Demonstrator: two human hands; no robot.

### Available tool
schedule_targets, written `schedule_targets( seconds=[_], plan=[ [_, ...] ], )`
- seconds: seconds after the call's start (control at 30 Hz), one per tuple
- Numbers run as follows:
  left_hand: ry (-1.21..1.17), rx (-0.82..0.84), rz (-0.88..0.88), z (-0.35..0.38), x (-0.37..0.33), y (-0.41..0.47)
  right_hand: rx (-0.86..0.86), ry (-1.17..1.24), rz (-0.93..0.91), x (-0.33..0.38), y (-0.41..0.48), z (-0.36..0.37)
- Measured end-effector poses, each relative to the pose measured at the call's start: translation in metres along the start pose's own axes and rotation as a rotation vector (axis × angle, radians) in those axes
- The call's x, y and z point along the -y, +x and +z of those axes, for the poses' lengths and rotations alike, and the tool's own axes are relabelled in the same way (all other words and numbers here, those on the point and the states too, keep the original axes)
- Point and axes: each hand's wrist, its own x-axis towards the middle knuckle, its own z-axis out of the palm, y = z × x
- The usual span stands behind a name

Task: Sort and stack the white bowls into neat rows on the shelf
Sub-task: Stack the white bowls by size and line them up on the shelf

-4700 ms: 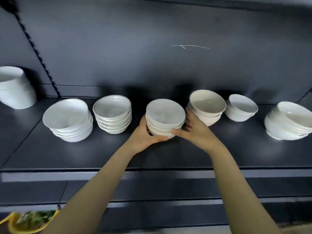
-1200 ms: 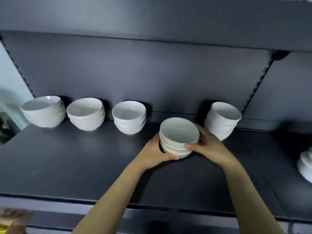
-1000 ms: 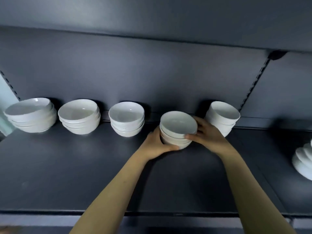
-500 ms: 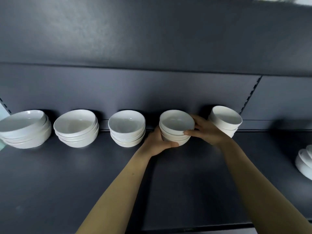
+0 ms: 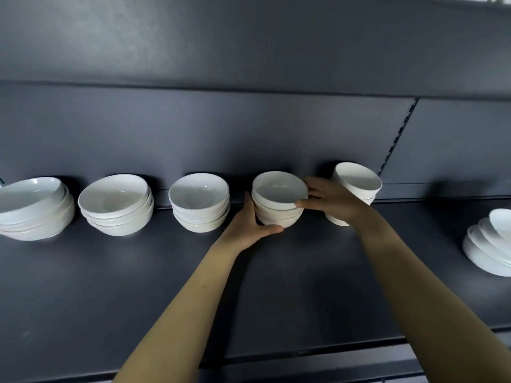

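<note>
- The left hand (image 5: 247, 227) grips the held stack (image 5: 279, 201) of white bowls low on its left side. Its fingers (image 5: 250, 208) run up the stack's wall and the thumb lies along the front of the base.
- The right hand (image 5: 333, 201) holds the same stack from the right. Its thumb presses the rim of the top bowl, and its fingers (image 5: 315, 184) are spread and curved round the far right side.
- The held stack is between the two sets of fingers, at the back of the dark shelf (image 5: 304, 277), upright, about three or four bowls high. Whether its base touches the shelf cannot be told, as the left thumb covers the front edge.
- Just left of the left fingers stands a third stack (image 5: 199, 203) of similar bowls, close to the hand but apart from it.
- Further left of those fingers are a second stack (image 5: 116, 205) of wider bowls and a leaning far-left stack (image 5: 33, 211), cut by the frame edge.
- Just behind and to the right of the right fingers is a tilted stack (image 5: 358, 180), partly hidden by the hand.
- Well to the right of the right fingers, a slumped stack (image 5: 489, 244) lies nearer the shelf's front.
- Above the right fingers a slotted upright (image 5: 398, 139) runs up the back panel.
</note>
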Motion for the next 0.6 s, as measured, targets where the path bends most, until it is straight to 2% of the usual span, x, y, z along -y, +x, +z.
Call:
schedule_targets(
  seconds=[0.17,0.3,0.4,0.5,0.6],
  plan=[
    [0.188,0.088,-0.076,-0.012,-0.024,-0.044,-0.053,-0.172,-0.007,0.02,-0.039,-0.015],
    [0.35,0.147,-0.037,-0.004,-0.052,-0.078,0.031,-0.501,0.139,0.025,-0.084,-0.042],
    [0.424,0.182,-0.005,0.018,-0.086,-0.094,0.134,-0.653,0.229,0.025,-0.128,-0.063],
    [0.488,0.188,0.047,0.054,-0.123,-0.104,0.167,-0.669,0.265,0.022,-0.18,-0.083],
    [0.516,0.199,0.106,0.1,-0.162,-0.12,0.098,-0.685,0.28,0.009,-0.238,-0.114]
  ],
)
